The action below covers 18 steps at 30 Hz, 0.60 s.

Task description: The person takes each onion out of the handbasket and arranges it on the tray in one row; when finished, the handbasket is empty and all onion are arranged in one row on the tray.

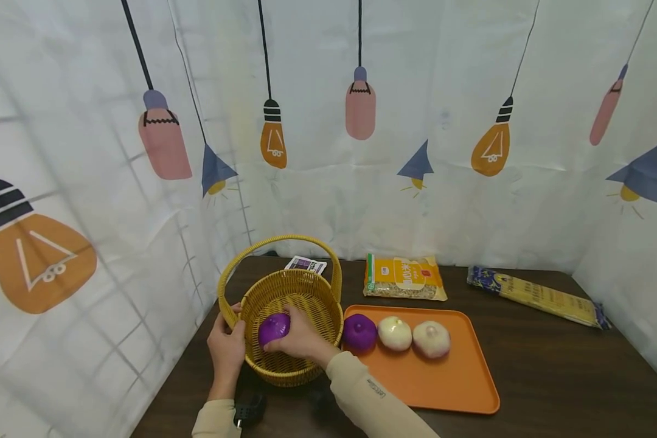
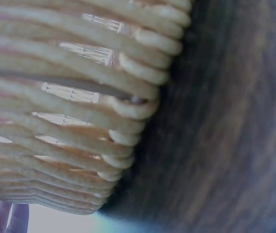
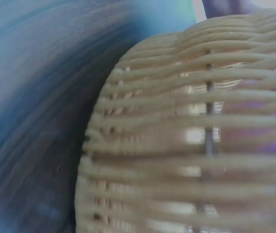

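Observation:
A round yellow wicker basket [image 1: 292,377] with a tall hoop handle stands on the dark table in the head view. My left hand [image 1: 227,347] grips its left rim beside the foot of the handle. Inside the basket, my right hand [image 1: 301,333] holds a purple onion [image 1: 272,328] from its right side. The basket's woven side [image 2: 70,107] fills much of the left wrist view, with fingers [image 2: 7,218] at the lower corner. Through the weave [image 3: 176,160] in the right wrist view, purple shows; the right hand's grip is mostly hidden there.
Right of the basket lies an orange tray [image 1: 416,386] holding another purple onion [image 1: 359,333] and two pale onions [image 1: 395,333]. Behind are a bag of grain [image 1: 404,278], a long yellow packet [image 1: 542,297] and a small white-purple packet [image 1: 306,264]. A patterned curtain [image 1: 317,201] encloses the table.

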{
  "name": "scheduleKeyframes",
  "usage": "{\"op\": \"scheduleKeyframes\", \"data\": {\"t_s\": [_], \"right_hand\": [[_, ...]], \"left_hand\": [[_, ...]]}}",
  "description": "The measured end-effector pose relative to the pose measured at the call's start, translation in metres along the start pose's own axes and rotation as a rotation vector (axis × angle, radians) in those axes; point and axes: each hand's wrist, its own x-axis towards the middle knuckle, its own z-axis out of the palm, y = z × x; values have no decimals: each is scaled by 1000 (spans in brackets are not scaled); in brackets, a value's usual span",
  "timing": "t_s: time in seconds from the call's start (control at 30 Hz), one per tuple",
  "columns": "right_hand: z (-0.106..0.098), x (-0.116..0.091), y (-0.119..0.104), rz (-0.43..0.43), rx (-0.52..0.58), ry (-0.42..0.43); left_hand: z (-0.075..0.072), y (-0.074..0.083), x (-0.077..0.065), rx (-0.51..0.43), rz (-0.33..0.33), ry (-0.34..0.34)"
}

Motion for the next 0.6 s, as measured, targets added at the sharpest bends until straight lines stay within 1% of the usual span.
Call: {"op": "scheduleKeyframes", "data": {"t_s": [0.17,0.27,0.43,0.6], "right_hand": [[-15,-14,-4,-70,-53,-10],[-22,-22,-2,-104,-69,4],[-34,-32,2,-134,-47,30],[-46,-45,8,-129,-9,58]], "left_hand": [[1,1,1,-6,2,-1],[2,1,0,2,3,2],[1,0,0,-11,-2,-7],[0,1,0,-29,-17,-32]]}}
